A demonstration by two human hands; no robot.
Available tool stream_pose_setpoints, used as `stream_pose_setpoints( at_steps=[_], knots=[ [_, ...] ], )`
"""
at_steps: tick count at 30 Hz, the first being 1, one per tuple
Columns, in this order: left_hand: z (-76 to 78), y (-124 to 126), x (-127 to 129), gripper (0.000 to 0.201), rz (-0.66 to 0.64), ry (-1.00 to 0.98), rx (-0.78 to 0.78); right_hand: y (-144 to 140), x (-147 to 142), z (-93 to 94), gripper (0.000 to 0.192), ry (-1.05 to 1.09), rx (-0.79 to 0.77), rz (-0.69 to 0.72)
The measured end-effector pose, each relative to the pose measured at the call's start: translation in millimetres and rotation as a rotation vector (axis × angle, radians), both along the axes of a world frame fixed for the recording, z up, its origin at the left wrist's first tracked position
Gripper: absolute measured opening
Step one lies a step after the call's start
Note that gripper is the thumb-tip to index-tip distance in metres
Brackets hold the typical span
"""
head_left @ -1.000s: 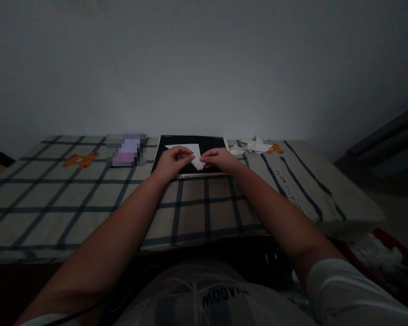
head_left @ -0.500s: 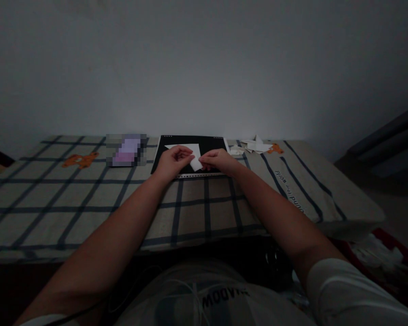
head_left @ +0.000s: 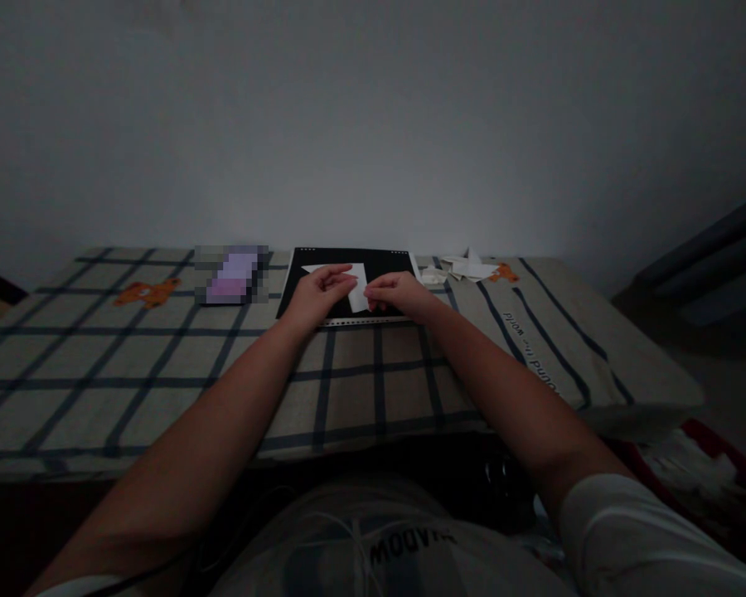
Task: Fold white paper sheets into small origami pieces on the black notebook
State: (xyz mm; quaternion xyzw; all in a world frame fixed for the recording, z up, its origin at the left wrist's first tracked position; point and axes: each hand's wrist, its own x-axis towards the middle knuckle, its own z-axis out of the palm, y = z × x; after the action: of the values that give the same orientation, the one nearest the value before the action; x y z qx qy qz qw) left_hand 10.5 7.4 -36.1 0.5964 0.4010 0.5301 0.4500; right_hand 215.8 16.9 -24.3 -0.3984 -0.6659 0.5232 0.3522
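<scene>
A folded piece of white paper point(head_left: 358, 292) lies on a black sheet with punched edges point(head_left: 382, 259), between my two hands. My left hand point(head_left: 317, 297) reaches over the paper's left part, fingers stretched and a little curved, thumb apart from them near the middle of the paper. It covers part of the paper. At the paper's right edge my right hand point(head_left: 403, 295) is closed, with thumb and forefinger pinching the edge. Its other fingers are curled under and partly hidden.
A phone-like device point(head_left: 233, 275), blurred out, lies to the left on the checked tablecloth point(head_left: 180, 373). Several folded white paper pieces point(head_left: 469, 267) sit right of the black sheet. A wall point(head_left: 373, 124) stands behind the table. Below right is a red container point(head_left: 714, 444) with pale crumpled stuff.
My left thumb and fingers have shifted slightly up and right over the paper, with the thumb lifted from its lower part. My right hand has hardly moved.
</scene>
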Motion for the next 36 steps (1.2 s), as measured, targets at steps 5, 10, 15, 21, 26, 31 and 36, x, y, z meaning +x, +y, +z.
stream_pose_setpoints(
  at_steps=[5,10,15,21,26,31,36],
  knots=[
    [3.2,-1.8,-1.8,0.053,-0.011,-0.002,-0.175,2.4,1.5,0.2,0.014,0.034,0.038,-0.045],
    [2.8,-0.6,-2.4,0.049,-0.005,0.024,-0.185,2.5,1.2,0.2,0.012,0.04,0.014,-0.07],
    [4.3,-2.1,-1.2,0.047,0.024,0.023,-0.184,1.3,-0.2,1.8,0.01,0.049,-0.007,-0.077],
    [3.2,-2.0,-1.3,0.05,0.03,0.058,-0.158,0.9,-1.4,2.6,0.01,0.039,-0.032,-0.112],
    [-1.0,1.1,-2.1,0.044,0.045,0.07,-0.153,2.2,-2.3,1.9,0.01,0.023,-0.035,-0.123],
    [-2.4,3.0,-1.5,0.044,0.05,0.05,-0.174,1.3,-5.0,3.8,0.01,0.04,-0.08,-0.137],
    [-2.0,2.6,0.0,0.052,0.041,-0.031,-0.21,0.5,-4.8,4.2,0.011,0.067,-0.083,-0.125]
  ],
)
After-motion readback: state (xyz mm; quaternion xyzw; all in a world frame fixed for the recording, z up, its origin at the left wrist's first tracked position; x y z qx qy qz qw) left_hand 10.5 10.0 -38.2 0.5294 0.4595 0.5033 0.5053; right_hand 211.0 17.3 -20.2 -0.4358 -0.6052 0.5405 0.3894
